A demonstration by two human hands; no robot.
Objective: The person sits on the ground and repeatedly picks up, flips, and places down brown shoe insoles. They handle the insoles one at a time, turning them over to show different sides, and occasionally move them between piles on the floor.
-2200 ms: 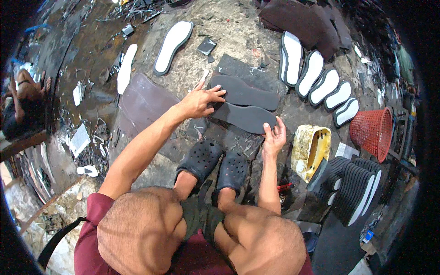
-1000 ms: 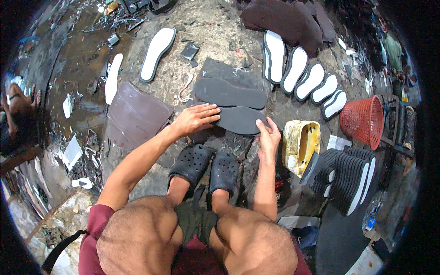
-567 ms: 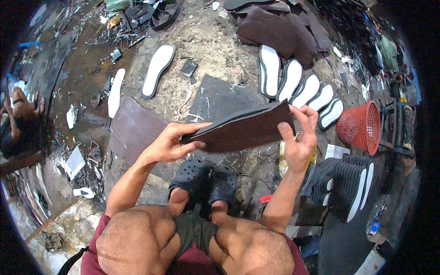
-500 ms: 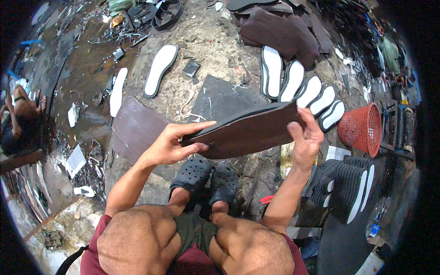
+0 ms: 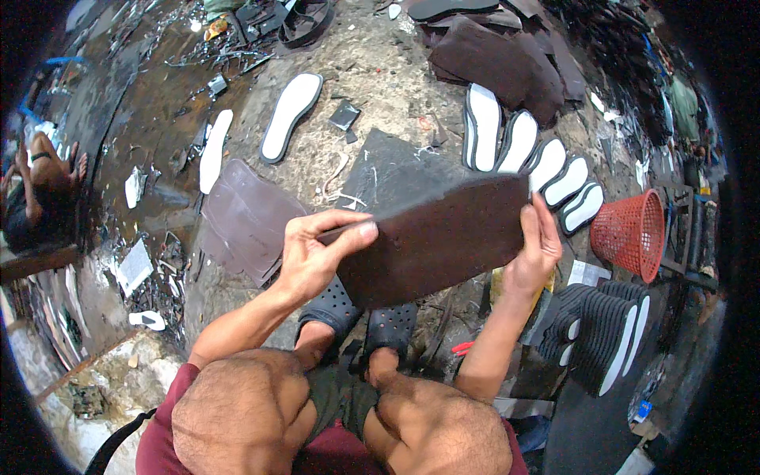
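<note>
left fingers [image 5: 358, 237] and right fingers [image 5: 546, 229] pinch a brown sheet [image 5: 443, 241] (faint lines mark a purplish sheet [image 5: 252, 207])

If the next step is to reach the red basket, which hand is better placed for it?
Right, I think: the right hand is at the brown sheet's right end, nearer the basket. The left hand grips the opposite end, farther away.

Dark-brown sheet [image 5: 443, 241], red latticed basket [image 5: 629, 237], white soles [image 5: 291, 119] edged black.

A red basket [image 5: 628, 236] sits near a pale sheet [image 5: 587, 273].
</note>
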